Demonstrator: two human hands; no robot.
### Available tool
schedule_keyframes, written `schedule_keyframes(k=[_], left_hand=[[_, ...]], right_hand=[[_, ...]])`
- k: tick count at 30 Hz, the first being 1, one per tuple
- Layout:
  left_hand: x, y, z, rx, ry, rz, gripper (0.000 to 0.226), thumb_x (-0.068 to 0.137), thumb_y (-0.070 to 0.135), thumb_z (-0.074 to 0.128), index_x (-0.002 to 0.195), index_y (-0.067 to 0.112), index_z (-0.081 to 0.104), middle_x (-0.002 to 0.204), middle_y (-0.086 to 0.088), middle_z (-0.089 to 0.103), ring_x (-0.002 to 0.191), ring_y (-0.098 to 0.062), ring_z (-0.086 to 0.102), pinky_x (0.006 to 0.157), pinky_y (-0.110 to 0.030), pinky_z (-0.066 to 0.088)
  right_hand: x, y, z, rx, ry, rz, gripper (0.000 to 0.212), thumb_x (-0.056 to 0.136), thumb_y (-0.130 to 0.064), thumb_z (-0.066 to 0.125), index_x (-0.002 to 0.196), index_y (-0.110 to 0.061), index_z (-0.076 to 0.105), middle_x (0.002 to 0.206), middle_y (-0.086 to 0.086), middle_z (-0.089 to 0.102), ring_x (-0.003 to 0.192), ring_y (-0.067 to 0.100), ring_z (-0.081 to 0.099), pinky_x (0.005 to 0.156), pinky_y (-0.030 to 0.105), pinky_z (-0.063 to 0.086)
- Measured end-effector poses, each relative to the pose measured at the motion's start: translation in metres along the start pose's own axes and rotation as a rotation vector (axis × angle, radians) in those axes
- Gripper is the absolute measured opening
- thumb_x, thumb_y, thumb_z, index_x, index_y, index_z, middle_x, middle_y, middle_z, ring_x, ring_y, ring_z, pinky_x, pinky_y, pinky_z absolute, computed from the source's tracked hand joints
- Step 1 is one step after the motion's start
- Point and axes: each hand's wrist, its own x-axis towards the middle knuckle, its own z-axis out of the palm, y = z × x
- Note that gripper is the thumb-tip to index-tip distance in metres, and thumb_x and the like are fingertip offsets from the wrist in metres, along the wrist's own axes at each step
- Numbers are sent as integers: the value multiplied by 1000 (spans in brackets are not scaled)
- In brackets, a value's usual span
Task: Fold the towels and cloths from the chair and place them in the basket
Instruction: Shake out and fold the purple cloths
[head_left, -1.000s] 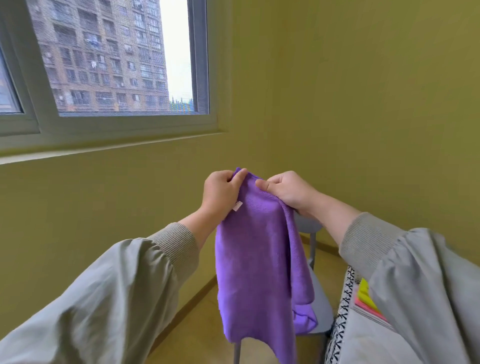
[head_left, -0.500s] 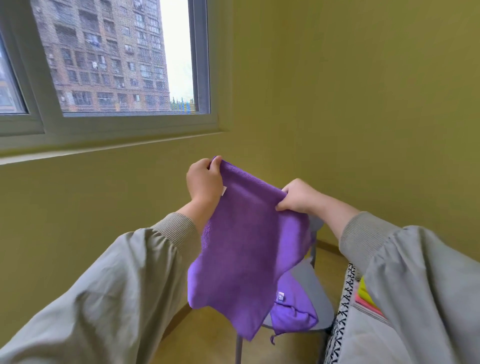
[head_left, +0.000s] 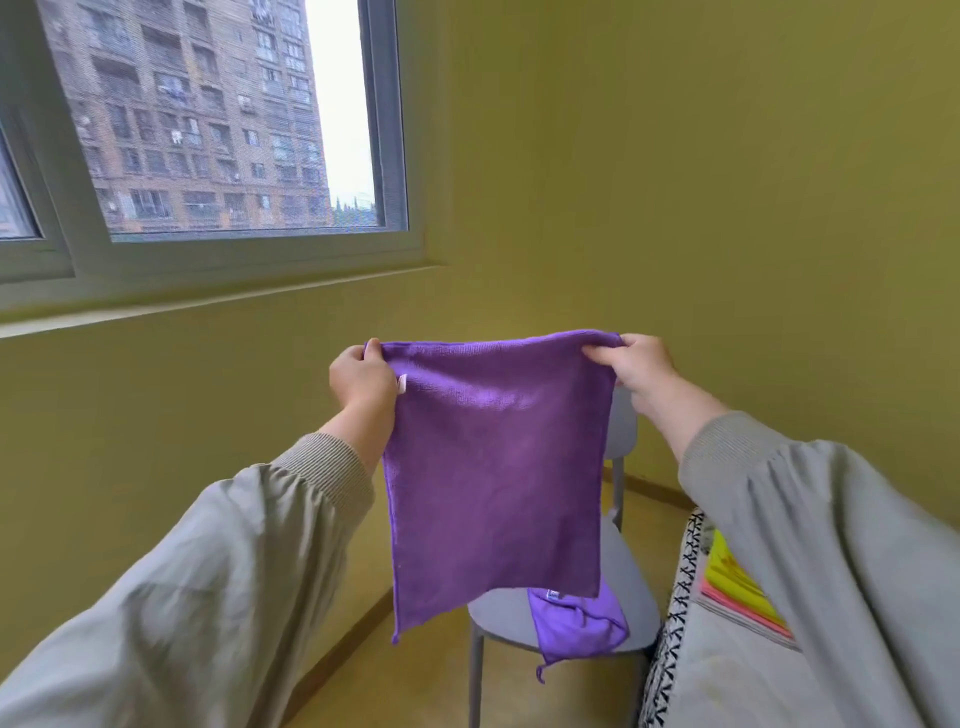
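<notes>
Spread wide since a moment earlier, a person's left hand (head_left: 363, 379) and right hand (head_left: 636, 366) are pinching the top corners of a square purple microfibre cloth (head_left: 493, 467), which is hanging flat in the air in front of a grey moulded chair (head_left: 626, 571). Another crumpled purple cloth (head_left: 576, 623) is lying on the chair seat. Folded yellow and pink cloths (head_left: 732, 577) are sitting in a basket with a black-and-white patterned rim (head_left: 675, 613) at right.

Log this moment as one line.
left hand: pinches top corner | right hand: pinches top corner | purple cloth: spread, hanging | second cloth: on chair
</notes>
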Motion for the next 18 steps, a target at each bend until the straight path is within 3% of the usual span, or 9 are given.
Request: schedule_keyframes(k=[3, 7, 9, 11, 13, 15, 16, 18], left_hand=[[-10, 2, 8, -2, -20, -56, 38, 99, 21, 44, 61, 17, 41, 61, 1, 42, 64, -21, 41, 58, -26, 33], [-33, 5, 23, -40, -117, -124, 33, 100, 22, 44, 67, 19, 52, 70, 1, 50, 80, -21, 46, 72, -24, 35], [-48, 7, 35, -37, -251, -191, 24, 99, 24, 47, 98, 9, 66, 90, -8, 60, 86, -21, 49, 75, -27, 38], [-73, 6, 52, -36, -419, -354, 33, 98, 27, 51, 120, 4, 57, 102, -11, 60, 89, -21, 52, 78, -30, 43], [-87, 2, 63, -34, -591, -495, 30, 97, 27, 53, 120, 7, 56, 99, -7, 61, 97, -20, 55, 87, -31, 46], [-109, -8, 82, 40, -731, -587, 30, 98, 27, 52, 121, 8, 57, 115, -4, 61, 112, -18, 54, 103, -30, 40], [-116, -12, 88, 90, -790, -605, 27, 98, 26, 51, 114, 7, 59, 117, -4, 61, 111, -18, 54, 106, -32, 38], [-143, -20, 100, 125, -911, -635, 22, 99, 23, 50, 87, 7, 60, 90, -6, 64, 87, -20, 59, 93, -36, 46]], right_hand=[[-4, 0, -4, 158, 21, 13, 20, 83, -4, 69, 70, -15, 58, 73, 1, 60, 66, 14, 55, 62, 25, 46], [-14, 0, -21, -218, 111, -131, 27, 86, -11, 66, 66, -18, 48, 67, -2, 51, 64, 16, 48, 60, 28, 40], [-21, 2, -36, -293, 104, -145, 20, 87, -13, 62, 72, -15, 50, 69, -2, 49, 69, 18, 46, 61, 27, 37], [-33, 8, -63, -312, 116, -115, 9, 88, -13, 60, 83, -11, 54, 74, 1, 49, 71, 18, 45, 65, 25, 34], [-40, 14, -79, -286, 81, -52, 12, 89, -10, 58, 78, -10, 53, 72, 2, 47, 68, 17, 43, 61, 27, 33], [-51, 27, -106, -230, 18, 89, 24, 91, -4, 55, 69, -10, 48, 69, 4, 45, 62, 15, 43, 56, 27, 35], [-53, 32, -117, -199, -16, 175, 26, 91, -1, 54, 67, -9, 48, 69, 5, 46, 61, 15, 44, 55, 27, 36], [-64, 45, -148, -214, -56, 340, 29, 93, 3, 51, 67, -8, 48, 63, 6, 50, 55, 16, 48, 51, 26, 41]])
